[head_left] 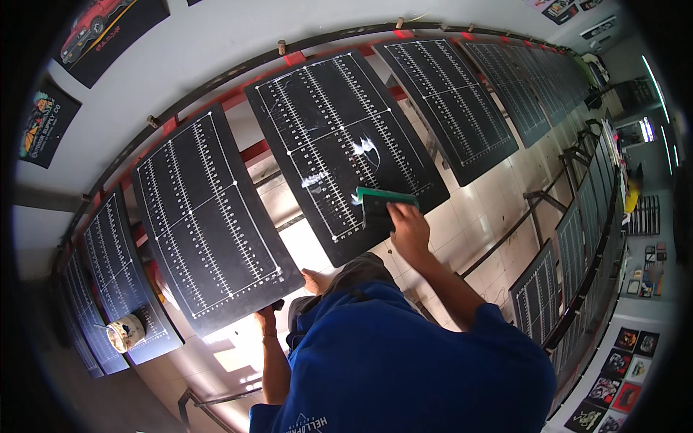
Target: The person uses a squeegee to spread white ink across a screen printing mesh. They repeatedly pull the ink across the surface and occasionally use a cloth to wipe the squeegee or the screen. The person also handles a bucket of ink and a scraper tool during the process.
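Observation:
My right hand (410, 229) is closed around a squeegee (386, 198) with a green edge and a dark body. I hold it over the near part of a black printing board (317, 148) marked with white ruler lines. White smears (364, 148) of a wet-looking substance lie on this board, just beyond the squeegee and to its left. Low beside my body, my left hand (267, 321) is closed at a small dark thing by the near corner of the neighbouring black board (209, 216). What the left fingers hold is too small to make out.
More ruled boards (447, 101) stand in a row to both sides along a red and black metal frame (253, 151). A tub (125, 333) with pale contents rests on a far-left board. Another rack of boards (535, 289) is at the right, across a tiled floor (476, 224).

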Demonstrator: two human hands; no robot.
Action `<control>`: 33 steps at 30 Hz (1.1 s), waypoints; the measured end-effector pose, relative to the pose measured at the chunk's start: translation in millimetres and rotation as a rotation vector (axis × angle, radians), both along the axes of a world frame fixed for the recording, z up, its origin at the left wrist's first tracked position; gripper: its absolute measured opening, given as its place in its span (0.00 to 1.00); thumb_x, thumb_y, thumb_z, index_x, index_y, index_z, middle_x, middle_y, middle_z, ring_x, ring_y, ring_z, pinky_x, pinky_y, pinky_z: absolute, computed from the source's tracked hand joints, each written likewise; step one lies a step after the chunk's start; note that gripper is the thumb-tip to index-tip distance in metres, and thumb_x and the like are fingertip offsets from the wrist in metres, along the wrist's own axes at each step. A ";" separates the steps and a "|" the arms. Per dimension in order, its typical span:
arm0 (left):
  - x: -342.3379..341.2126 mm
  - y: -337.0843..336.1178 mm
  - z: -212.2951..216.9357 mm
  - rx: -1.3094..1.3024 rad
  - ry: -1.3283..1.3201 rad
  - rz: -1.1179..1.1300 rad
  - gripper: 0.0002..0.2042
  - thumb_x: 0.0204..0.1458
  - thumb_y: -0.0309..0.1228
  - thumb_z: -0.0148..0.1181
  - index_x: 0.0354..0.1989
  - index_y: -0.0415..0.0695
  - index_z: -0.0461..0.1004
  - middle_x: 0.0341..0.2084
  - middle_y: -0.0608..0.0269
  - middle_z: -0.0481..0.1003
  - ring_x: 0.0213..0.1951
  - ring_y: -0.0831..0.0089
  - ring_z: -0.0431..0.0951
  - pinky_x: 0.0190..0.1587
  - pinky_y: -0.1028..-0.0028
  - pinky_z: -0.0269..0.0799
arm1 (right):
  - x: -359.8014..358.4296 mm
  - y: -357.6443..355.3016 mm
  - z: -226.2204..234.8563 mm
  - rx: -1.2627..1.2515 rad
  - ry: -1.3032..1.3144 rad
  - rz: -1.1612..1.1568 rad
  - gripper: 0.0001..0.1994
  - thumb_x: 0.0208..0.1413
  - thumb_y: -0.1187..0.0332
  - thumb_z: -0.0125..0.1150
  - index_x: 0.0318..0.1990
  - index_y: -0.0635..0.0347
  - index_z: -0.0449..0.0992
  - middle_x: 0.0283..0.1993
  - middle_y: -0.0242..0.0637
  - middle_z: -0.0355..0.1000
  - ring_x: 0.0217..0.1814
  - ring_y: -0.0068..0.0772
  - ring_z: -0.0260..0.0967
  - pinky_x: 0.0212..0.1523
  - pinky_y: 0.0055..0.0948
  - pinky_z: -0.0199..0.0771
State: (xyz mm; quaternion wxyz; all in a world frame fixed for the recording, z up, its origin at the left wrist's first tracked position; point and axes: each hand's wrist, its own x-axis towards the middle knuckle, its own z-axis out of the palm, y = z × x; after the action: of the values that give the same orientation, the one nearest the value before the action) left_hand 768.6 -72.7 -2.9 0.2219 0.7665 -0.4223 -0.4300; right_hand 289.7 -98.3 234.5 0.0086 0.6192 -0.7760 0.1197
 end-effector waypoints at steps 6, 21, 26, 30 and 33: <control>114.8 52.0 -26.7 0.117 0.023 -0.111 0.23 0.48 0.47 0.62 0.40 0.36 0.82 0.35 0.47 0.83 0.40 0.53 0.83 0.43 0.58 0.75 | -65.4 -30.1 -8.9 -0.080 0.151 -0.251 0.28 0.39 0.73 0.73 0.54 0.55 0.78 0.51 0.34 0.73 0.55 0.40 0.70 0.53 0.36 0.76; 156.2 50.0 -16.7 0.105 -0.036 -0.224 0.20 0.47 0.40 0.65 0.38 0.33 0.82 0.31 0.51 0.83 0.30 0.65 0.82 0.33 0.64 0.74 | -35.4 -71.0 15.6 0.031 0.073 -0.536 0.17 0.49 0.67 0.70 0.48 0.53 0.79 0.46 0.37 0.76 0.50 0.43 0.76 0.47 0.43 0.79; 122.5 -18.0 -9.3 0.131 0.136 -0.198 0.17 0.51 0.39 0.65 0.40 0.37 0.82 0.28 0.62 0.80 0.31 0.72 0.79 0.33 0.70 0.75 | -46.7 -126.5 -1.4 0.001 0.097 -0.574 0.11 0.53 0.68 0.62 0.45 0.52 0.80 0.46 0.37 0.76 0.50 0.44 0.76 0.46 0.43 0.80; 123.0 -28.0 -10.6 0.080 0.403 -0.102 0.21 0.53 0.38 0.65 0.50 0.36 0.78 0.39 0.58 0.81 0.33 0.73 0.80 0.33 0.69 0.76 | 47.1 -100.6 -12.8 -0.125 0.084 -0.078 0.15 0.52 0.74 0.58 0.48 0.54 0.80 0.45 0.35 0.76 0.50 0.41 0.76 0.46 0.37 0.79; 147.9 -6.3 -14.0 0.107 0.334 -0.078 0.22 0.54 0.39 0.65 0.53 0.36 0.77 0.42 0.58 0.81 0.33 0.73 0.80 0.36 0.70 0.76 | 87.2 -42.2 -6.4 -0.121 -0.055 0.093 0.23 0.46 0.77 0.62 0.54 0.54 0.78 0.49 0.32 0.75 0.54 0.37 0.73 0.51 0.35 0.77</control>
State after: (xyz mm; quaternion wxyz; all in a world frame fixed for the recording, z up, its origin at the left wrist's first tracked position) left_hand 916.5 -79.1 -16.9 0.2312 0.6782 -0.3855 -0.5814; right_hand 376.9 -140.5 228.0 0.0190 0.6496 -0.7376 0.1834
